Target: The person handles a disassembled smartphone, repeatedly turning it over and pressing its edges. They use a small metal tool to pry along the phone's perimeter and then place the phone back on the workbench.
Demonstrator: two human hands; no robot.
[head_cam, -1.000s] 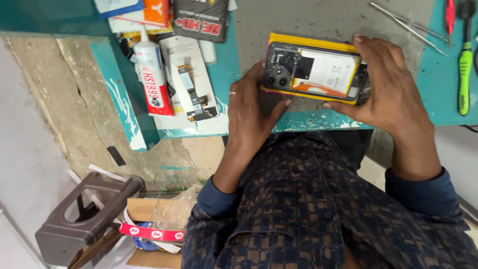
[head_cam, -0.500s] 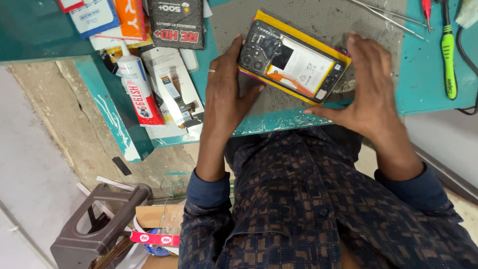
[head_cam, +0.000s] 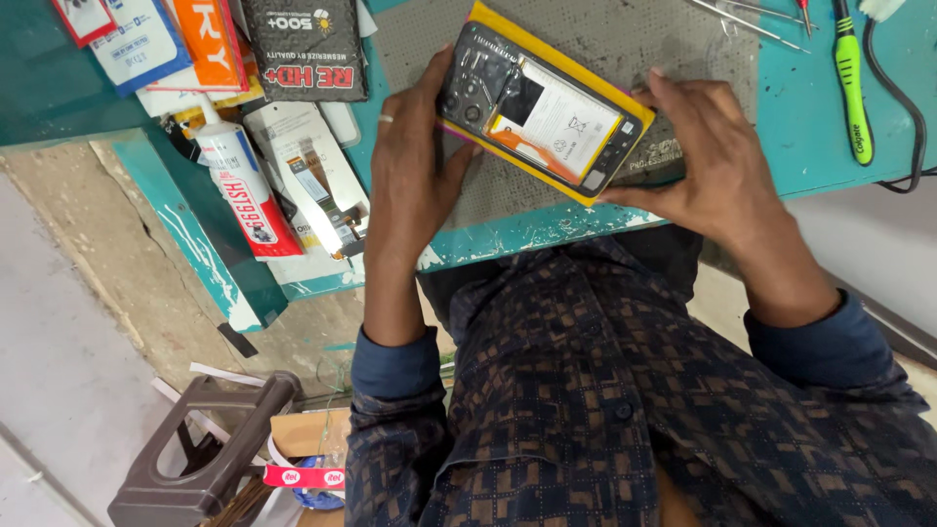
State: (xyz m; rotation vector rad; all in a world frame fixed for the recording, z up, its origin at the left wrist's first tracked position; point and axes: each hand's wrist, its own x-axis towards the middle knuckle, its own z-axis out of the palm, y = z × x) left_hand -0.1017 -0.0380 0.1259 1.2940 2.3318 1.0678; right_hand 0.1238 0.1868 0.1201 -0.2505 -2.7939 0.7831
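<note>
Opened phone [head_cam: 542,102], back cover off, yellow frame, battery and camera module exposed, held over grey work mat [head_cam: 625,39] on teal bench [head_cam: 810,127]. Long axis diagonal: camera end toward upper left, other end toward lower right, slightly tilted off the mat. Exposed side faces up at the camera.

Left hand [head_cam: 410,166] clasped on camera end, thumb over the top edge, fingers curled under; ring on one finger. Right hand [head_cam: 712,156] gripping lower-right end, fingers wrapped along far edge, thumb at near corner. Both hands partly closed around phone, not flat.

Left of the left hand: white glue tube with red label [head_cam: 239,185], lying diagonal, nozzle up-left. Flat part with flex cable on white packet [head_cam: 317,181] just beside tube. Black packet [head_cam: 303,44] and orange packet [head_cam: 210,39] further up. Green-handled screwdriver [head_cam: 851,83] well right of phone, roughly upright; black cable [head_cam: 903,98] beside it. Tweezers [head_cam: 737,18] at top edge. Brown plastic stool [head_cam: 195,459] on floor lower left.
</note>
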